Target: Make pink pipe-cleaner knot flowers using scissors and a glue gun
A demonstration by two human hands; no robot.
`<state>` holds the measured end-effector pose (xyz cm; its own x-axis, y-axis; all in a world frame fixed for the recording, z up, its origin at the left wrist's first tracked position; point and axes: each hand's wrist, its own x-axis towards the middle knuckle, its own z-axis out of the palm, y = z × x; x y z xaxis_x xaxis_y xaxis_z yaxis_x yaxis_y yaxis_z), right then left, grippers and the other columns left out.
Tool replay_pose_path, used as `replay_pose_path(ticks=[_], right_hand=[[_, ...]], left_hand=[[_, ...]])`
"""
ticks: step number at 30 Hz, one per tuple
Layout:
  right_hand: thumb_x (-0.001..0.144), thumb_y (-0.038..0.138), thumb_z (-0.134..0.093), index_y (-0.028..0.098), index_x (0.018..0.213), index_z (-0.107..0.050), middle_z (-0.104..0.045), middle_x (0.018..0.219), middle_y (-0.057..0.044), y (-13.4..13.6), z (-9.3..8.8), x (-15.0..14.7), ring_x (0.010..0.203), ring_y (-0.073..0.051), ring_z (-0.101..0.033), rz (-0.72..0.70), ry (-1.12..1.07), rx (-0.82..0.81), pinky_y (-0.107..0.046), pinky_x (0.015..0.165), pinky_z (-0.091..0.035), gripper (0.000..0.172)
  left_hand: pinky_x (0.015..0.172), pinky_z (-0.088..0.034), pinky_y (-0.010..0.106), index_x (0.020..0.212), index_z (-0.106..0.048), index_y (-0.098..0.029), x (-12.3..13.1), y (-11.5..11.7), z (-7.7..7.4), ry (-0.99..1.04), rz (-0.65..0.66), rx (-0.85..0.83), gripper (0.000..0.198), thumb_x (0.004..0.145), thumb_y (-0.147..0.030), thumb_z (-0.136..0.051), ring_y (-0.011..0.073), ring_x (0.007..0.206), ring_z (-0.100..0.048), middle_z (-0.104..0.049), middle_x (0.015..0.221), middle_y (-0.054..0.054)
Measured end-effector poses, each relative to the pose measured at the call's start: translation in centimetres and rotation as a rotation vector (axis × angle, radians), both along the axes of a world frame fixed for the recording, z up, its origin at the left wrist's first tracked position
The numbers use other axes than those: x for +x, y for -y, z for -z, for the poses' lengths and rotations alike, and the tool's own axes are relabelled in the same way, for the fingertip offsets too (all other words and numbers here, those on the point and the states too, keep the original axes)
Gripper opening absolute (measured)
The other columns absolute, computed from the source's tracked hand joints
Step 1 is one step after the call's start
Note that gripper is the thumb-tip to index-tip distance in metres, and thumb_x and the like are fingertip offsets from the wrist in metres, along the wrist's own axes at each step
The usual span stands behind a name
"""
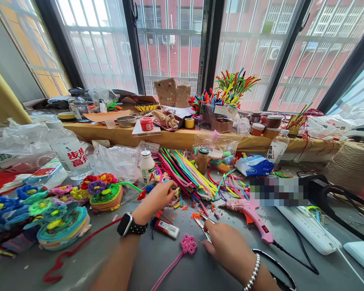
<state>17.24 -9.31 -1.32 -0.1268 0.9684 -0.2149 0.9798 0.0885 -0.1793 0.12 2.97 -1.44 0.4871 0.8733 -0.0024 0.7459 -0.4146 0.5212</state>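
Observation:
My left hand, with a watch on its wrist, reaches over small colourful pieces beside a bundle of pipe cleaners. Its fingers are bent together, and what they hold, if anything, is hidden. My right hand is closed on scissors, whose metal blades point towards orange scraps on the table. Between my forearms lies a pink pipe-cleaner flower on a long pink stem. A small white and red box lies just behind it. A pink glue gun rests beyond my right hand.
Pipe-cleaner flowers on coiled bases crowd the left. A white bottle and a brown jar stand behind the hands. To the right are a white power strip, cables and a twine spool. The window ledge carries craft supplies.

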Motion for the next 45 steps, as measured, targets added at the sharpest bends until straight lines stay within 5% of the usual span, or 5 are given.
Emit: replay_pose_path(ticks=[6,15,29,40,45], right_hand=[[0.074,0.024,-0.048,0.014,0.094,-0.056,-0.065,0.084,-0.013,-0.2,-0.3,-0.2,0.077,-0.027,-0.060,0.001,-0.001,0.018,-0.031,0.061,-0.044,0.023],[0.079,0.027,-0.041,0.013,0.098,-0.053,-0.065,0.081,-0.010,-0.4,-0.6,-0.2,0.075,-0.021,-0.060,0.086,-0.102,0.120,-0.026,0.063,-0.041,0.025],[0.081,0.033,-0.040,0.010,0.107,-0.050,-0.064,0.083,-0.011,-1.2,-0.3,0.6,0.076,-0.021,-0.060,0.161,-0.148,0.166,-0.025,0.063,-0.040,0.036],[0.074,0.049,-0.044,0.008,0.122,-0.035,-0.062,0.084,-0.012,-1.4,0.5,0.9,0.076,-0.023,-0.058,0.167,-0.347,0.222,-0.027,0.062,-0.040,0.064],[0.078,0.047,-0.038,0.013,0.115,-0.042,-0.062,0.083,-0.009,-1.9,0.9,1.2,0.076,-0.021,-0.057,0.180,-0.458,0.307,-0.029,0.065,-0.041,0.051]], left_hand=[[0.093,-0.031,0.035,0.120,-0.031,-0.013,3.4,0.7,2.1,0.014,0.199,0.469,0.051,0.070,-0.006,-0.041,0.0194,0.112,-0.037,-0.044,0.120,0.012],[0.084,-0.039,0.034,0.098,-0.053,-0.018,3.3,0.2,2.8,-0.094,0.176,0.497,0.029,0.072,-0.008,-0.046,0.0192,0.096,-0.046,-0.051,0.100,0.007],[0.083,-0.039,0.032,0.097,-0.051,-0.014,2.9,0.2,1.6,0.109,-0.007,0.611,0.022,0.080,-0.012,-0.037,0.0179,0.093,-0.049,-0.055,0.099,0.008],[0.072,-0.042,0.028,0.081,-0.053,-0.016,2.7,0.5,1.2,0.228,-0.024,0.607,0.010,0.078,-0.015,-0.043,0.0162,0.078,-0.053,-0.059,0.082,0.004],[0.072,-0.041,0.028,0.080,-0.054,-0.016,2.7,0.5,1.1,0.238,-0.038,0.627,0.009,0.077,-0.015,-0.045,0.0162,0.077,-0.054,-0.060,0.080,0.004]])
